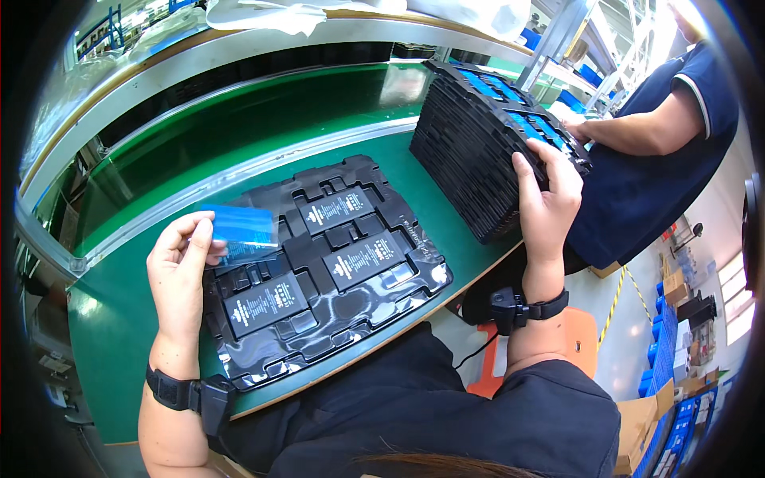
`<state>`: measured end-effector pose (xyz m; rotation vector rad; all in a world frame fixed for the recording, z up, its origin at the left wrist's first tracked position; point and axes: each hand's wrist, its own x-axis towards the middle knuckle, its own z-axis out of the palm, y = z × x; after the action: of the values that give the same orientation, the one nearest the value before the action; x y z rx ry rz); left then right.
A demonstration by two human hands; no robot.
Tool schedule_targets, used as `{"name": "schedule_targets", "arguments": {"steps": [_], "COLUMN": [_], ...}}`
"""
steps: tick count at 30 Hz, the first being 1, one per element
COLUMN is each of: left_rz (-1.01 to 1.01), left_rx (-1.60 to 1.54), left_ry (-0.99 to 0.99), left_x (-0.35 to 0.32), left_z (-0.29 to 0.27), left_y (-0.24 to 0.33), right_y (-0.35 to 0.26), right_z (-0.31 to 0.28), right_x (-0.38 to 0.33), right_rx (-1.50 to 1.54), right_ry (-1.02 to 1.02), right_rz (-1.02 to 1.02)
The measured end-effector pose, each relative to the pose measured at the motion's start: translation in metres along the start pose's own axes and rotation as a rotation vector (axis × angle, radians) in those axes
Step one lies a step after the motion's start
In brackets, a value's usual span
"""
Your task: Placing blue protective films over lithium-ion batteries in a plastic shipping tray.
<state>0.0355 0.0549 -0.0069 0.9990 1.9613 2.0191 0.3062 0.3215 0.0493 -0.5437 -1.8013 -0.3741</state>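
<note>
My left hand [182,248] pinches a thin, glossy blue plastic film [245,226] with a clear edge, between thumb and fingers. The film hangs above the left back part of a black molded tray [319,327]. Three flat black battery packs [265,305] with white print lie in the tray's pockets. My right hand [550,187] is at the near corner of a tall stack of black trays [466,151]. Its thumb lies against the stack's side and its fingers curl over the top tray's edge. Blue flat pieces [526,123] sit in that top tray; the fingertips partly cover this spot.
The green worktable [119,334] has a metal rail along its back, with a green belt surface [239,127] beyond. A co-worker in dark clothing [661,159] stands close behind the stack, one arm near it. An orange stool [574,338] is at the right below.
</note>
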Motion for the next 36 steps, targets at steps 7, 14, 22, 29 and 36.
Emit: {"name": "schedule_targets", "arguments": {"steps": [7, 14, 22, 29, 36], "left_rz": [-0.004, -0.016, -0.017, -0.019, -0.015], "left_rx": [0.000, 0.002, 0.002, -0.001, 0.008], "left_ry": [-0.023, -0.030, -0.034, -0.030, -0.023], "left_x": [-0.001, -0.001, 0.000, -0.001, 0.000], "left_z": [0.000, 0.001, 0.001, 0.001, 0.000], "left_y": [0.001, 0.001, 0.000, 0.000, 0.001], "right_y": [-0.003, -0.005, -0.002, 0.001, 0.001], "right_z": [-0.003, 0.002, 0.005, 0.012, 0.022], "right_x": [0.011, 0.020, 0.010, -0.001, -0.010], "right_rx": [0.166, 0.110, 0.055, -0.018, 0.002], "right_ry": [-0.020, 0.035, 0.021, 0.030, 0.107], "right_rz": [0.123, 0.046, 0.036, -0.054, -0.028]}}
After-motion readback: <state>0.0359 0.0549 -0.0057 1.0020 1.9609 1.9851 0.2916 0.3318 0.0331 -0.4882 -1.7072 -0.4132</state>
